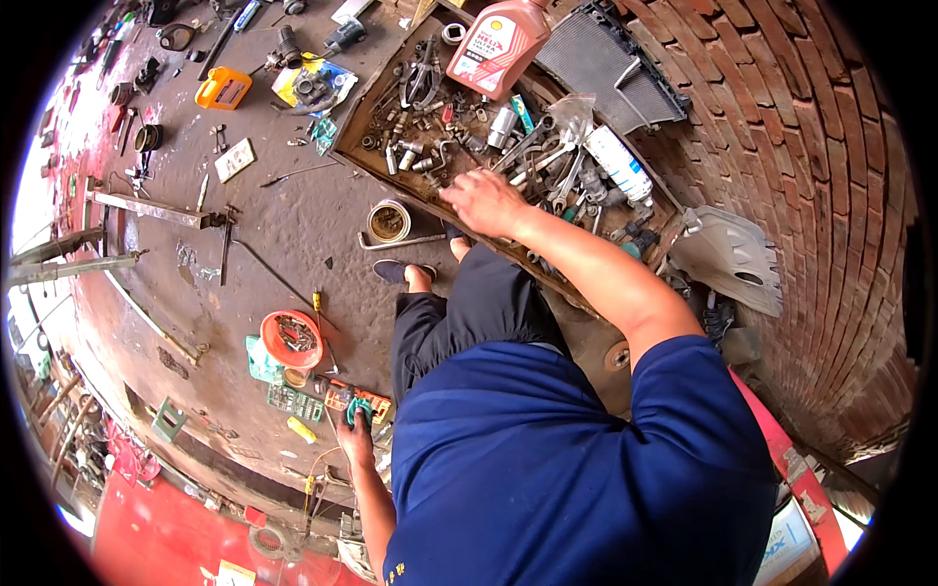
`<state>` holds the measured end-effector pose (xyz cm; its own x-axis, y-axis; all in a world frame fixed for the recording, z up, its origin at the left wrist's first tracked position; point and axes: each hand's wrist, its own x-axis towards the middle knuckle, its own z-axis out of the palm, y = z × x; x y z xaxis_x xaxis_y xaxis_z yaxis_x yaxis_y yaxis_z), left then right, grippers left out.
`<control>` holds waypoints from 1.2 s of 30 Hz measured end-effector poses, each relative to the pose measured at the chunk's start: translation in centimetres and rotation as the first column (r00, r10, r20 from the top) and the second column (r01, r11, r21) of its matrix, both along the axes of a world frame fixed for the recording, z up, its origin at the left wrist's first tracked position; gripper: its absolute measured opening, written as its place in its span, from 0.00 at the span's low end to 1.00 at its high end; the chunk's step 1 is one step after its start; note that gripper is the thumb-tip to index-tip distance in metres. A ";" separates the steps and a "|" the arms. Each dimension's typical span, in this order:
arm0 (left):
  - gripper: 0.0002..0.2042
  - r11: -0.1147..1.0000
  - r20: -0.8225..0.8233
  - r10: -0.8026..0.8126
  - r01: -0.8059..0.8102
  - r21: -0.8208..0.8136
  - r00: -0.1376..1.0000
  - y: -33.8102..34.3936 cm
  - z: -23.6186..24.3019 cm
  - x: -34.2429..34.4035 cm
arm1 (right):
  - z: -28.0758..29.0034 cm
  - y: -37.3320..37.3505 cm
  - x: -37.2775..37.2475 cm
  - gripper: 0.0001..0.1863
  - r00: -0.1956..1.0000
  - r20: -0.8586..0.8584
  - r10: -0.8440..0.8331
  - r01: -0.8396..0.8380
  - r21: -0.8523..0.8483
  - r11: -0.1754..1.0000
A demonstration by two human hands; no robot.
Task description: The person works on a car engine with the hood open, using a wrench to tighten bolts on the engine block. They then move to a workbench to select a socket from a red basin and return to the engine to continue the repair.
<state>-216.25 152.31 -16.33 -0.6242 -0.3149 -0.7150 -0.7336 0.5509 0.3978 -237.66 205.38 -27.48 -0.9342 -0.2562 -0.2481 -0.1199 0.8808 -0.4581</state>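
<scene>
A wide shallow tray (376,171) full of loose metal tools and parts stands in front of me. Over its near edge reaches my right hand (484,203), palm down and open, fingers slightly bent toward the small parts. Sockets (410,156) lie just beyond the fingertips; wrenches (562,166) are heaped to the right of the hand. Down at my left side, my left hand (357,441) is closed around a crumpled green thing (360,408), perhaps a cloth, with something dark against it. An orange tool case (344,396) lies open on the floor behind that hand.
An oil bottle (500,44) and a spray can (618,164) rest on the tray. By my foot stands a tin (389,223). Left are a red bowl (291,339) of small parts and a metal stand (156,207). A radiator (611,68) leans by the brick wall (782,127).
</scene>
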 end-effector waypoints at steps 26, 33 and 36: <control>0.29 0.997 0.078 0.055 -0.050 -0.061 0.995 -3.8 -2.3 6.0 | 2.5 2.4 1.6 0.16 0.877 0.210 -0.431 0.461 -0.122 0.879; 0.23 1.000 0.060 0.017 -0.016 -0.015 0.998 -6.6 -4.5 7.2 | 4.0 -0.3 1.3 0.21 0.905 0.397 -0.155 0.080 0.198 0.977; 0.24 0.997 0.067 0.065 -0.062 -0.040 0.996 -6.3 -4.5 6.8 | 4.7 -2.2 0.1 0.14 0.943 0.213 -0.255 0.210 0.210 0.955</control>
